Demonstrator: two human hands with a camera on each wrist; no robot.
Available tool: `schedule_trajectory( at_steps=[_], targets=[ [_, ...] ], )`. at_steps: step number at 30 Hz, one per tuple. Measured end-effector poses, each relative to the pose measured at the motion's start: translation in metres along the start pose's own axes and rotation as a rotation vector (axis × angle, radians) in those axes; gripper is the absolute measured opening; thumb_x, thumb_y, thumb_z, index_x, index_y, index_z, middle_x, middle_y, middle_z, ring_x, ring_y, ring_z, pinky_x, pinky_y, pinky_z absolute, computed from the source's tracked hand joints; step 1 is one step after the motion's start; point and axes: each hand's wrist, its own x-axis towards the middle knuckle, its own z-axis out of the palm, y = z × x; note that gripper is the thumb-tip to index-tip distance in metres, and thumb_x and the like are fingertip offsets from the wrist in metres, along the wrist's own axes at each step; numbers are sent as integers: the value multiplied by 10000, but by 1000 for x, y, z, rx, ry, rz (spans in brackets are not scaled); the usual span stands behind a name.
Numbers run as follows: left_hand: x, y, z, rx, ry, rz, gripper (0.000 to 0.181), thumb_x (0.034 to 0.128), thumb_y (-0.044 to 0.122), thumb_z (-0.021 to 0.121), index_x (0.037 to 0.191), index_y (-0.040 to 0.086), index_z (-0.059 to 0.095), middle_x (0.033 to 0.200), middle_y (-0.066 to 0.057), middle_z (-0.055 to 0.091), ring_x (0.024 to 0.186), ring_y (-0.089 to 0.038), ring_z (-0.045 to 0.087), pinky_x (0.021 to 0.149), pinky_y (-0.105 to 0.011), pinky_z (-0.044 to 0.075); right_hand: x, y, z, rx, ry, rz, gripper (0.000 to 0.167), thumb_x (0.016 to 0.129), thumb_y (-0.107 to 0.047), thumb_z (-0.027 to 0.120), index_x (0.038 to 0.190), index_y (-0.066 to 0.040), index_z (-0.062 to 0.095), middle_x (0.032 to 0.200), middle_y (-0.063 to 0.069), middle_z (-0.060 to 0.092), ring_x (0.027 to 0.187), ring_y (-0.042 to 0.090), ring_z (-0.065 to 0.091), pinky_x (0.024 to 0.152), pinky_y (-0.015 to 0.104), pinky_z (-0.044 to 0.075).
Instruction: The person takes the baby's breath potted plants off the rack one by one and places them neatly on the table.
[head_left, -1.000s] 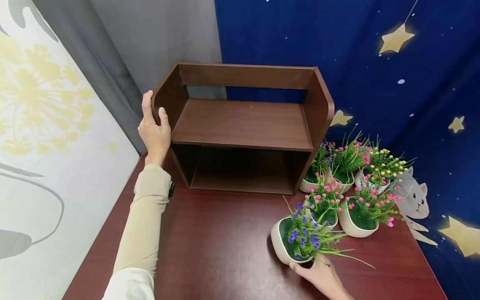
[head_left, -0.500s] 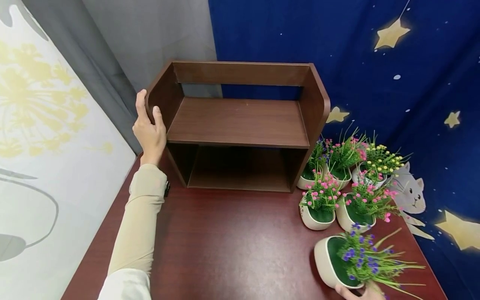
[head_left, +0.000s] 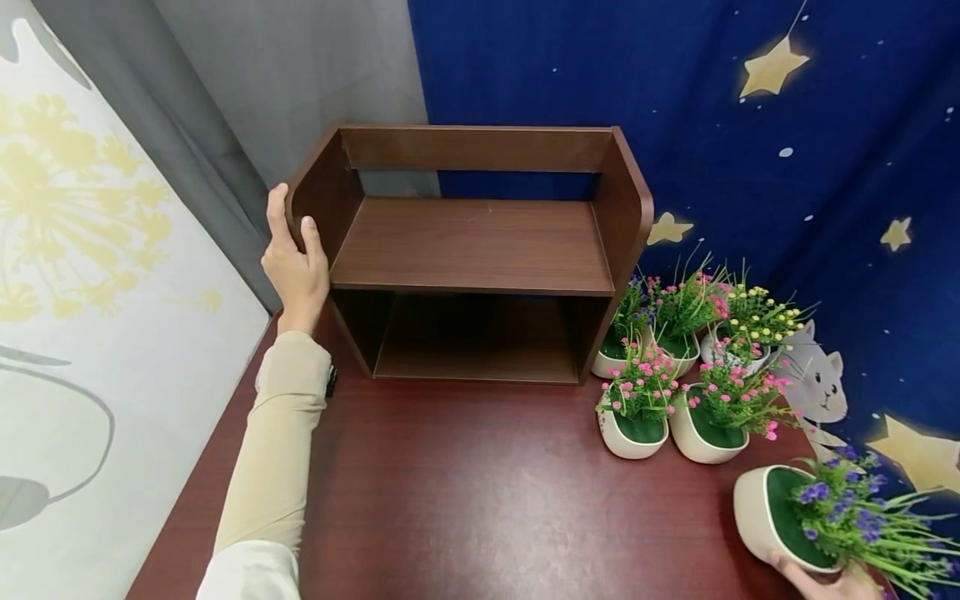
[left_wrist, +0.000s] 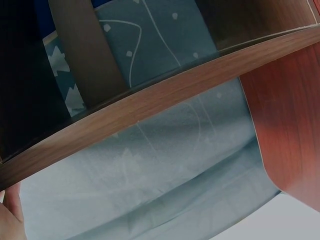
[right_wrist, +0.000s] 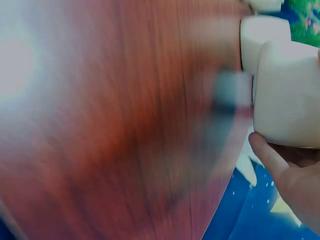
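Observation:
A dark brown two-tier wooden shelf (head_left: 472, 246) stands on the table, and my left hand (head_left: 296, 271) grips the front edge of its left side panel. The thumb lies on the inner side and the fingers on the outer. In the left wrist view, part of the hand (left_wrist: 11, 215) shows at the panel's edge (left_wrist: 135, 112). My right hand (head_left: 832, 582) holds a potted plant with purple-blue flowers (head_left: 757, 517) by its cream pot, at the table's right edge. The right wrist view shows the thumb against the pot (right_wrist: 287, 95); the other fingers are mostly hidden.
Several more potted plants cluster right of the shelf, among them a pink-flowered one (head_left: 630, 437), another pink one (head_left: 705, 442) and a yellow-flowered one (head_left: 757, 325). A blue star-patterned curtain (head_left: 525, 67) hangs behind. A white patterned surface (head_left: 112, 358) lies left of the table (head_left: 450, 492).
My right hand has carried the purple-flowered plant rightward, away from the other pots, to the table's right edge. The left hand keeps its grip on the shelf; the view has shifted slightly.

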Motion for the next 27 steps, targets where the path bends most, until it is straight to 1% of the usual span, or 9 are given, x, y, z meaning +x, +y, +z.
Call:
schedule_trajectory(
  at_steps=[1, 2, 3, 4, 6, 11, 15, 22, 27],
  targets=[
    [-1, 0, 0, 3, -1, 0, 436, 951, 294, 420, 1379, 215, 416, 1348, 203, 453, 508, -262, 284, 509, -400, 261, 5, 1, -4, -22, -7, 31, 988, 735, -388, 755, 1339, 182, 219, 1175, 342, 397, 973, 375, 482, 757, 328, 421],
    [-1, -1, 0, 6, -2, 1, 435, 952, 291, 420, 1380, 211, 414, 1351, 198, 452, 505, -257, 276, 507, -398, 258, 9, 1, -6, -28, -13, 39, 997, 749, -403, 739, 1352, 177, 198, 1206, 360, 364, 1022, 419, 453, 806, 392, 413],
    [-2, -1, -1, 6, -3, -1, 437, 952, 289, 419, 1381, 207, 412, 1353, 196, 450, 504, -252, 272, 507, -397, 256, 13, -1, -8, -23, 1, 93, 1063, 739, -452, 732, 1379, 152, 137, 1239, 375, 320, 1065, 500, 390, 832, 472, 393],
    [-2, -1, -1, 7, -2, -1, 438, 951, 289, 419, 1380, 205, 412, 1354, 193, 451, 505, -250, 272, 507, -395, 258, 16, -2, -9, -36, 3, 136, 1069, 738, -488, 717, 1383, 143, 143, 1256, 386, 319, 1081, 520, 386, 837, 557, 367],
    [-3, -2, -2, 7, 1, -3, 440, 949, 287, 420, 1381, 203, 412, 1355, 193, 449, 502, -250, 264, 504, -394, 254, 23, -4, -12, -60, -21, 177, 1057, 752, -535, 679, 1378, 140, 159, 1266, 405, 314, 1101, 547, 371, 853, 598, 348],
    [-2, -3, -3, 11, 6, -6, 442, 945, 290, 420, 1380, 210, 416, 1352, 198, 451, 501, -258, 267, 503, -390, 250, 39, -13, -18, -73, -36, 114, 981, 800, -548, 619, 1310, 196, 234, 1244, 447, 317, 1100, 579, 359, 824, 585, 363],
    [-2, -2, -2, 11, 1, -4, 443, 942, 299, 423, 1377, 218, 420, 1346, 199, 457, 500, -265, 277, 499, -394, 253, 50, -13, -20, -53, -2, 49, 932, 802, -524, 633, 1280, 193, 278, 1228, 448, 339, 1077, 582, 371, 810, 584, 359],
    [1, 0, 0, 4, 7, 5, 444, 938, 299, 430, 1375, 222, 426, 1341, 207, 457, 506, -265, 294, 506, -391, 258, 68, -8, -22, -17, 89, -120, 846, 810, -433, 667, 1264, 185, 310, 1184, 463, 371, 1014, 586, 402, 753, 588, 353],
    [1, 1, 1, 4, 19, 5, 446, 936, 289, 433, 1376, 212, 427, 1336, 203, 464, 506, -270, 309, 511, -395, 265, 79, -6, -23, 23, 88, -139, 784, 821, -429, 657, 1244, 158, 356, 1157, 442, 425, 989, 558, 442, 730, 565, 361]
  ],
)
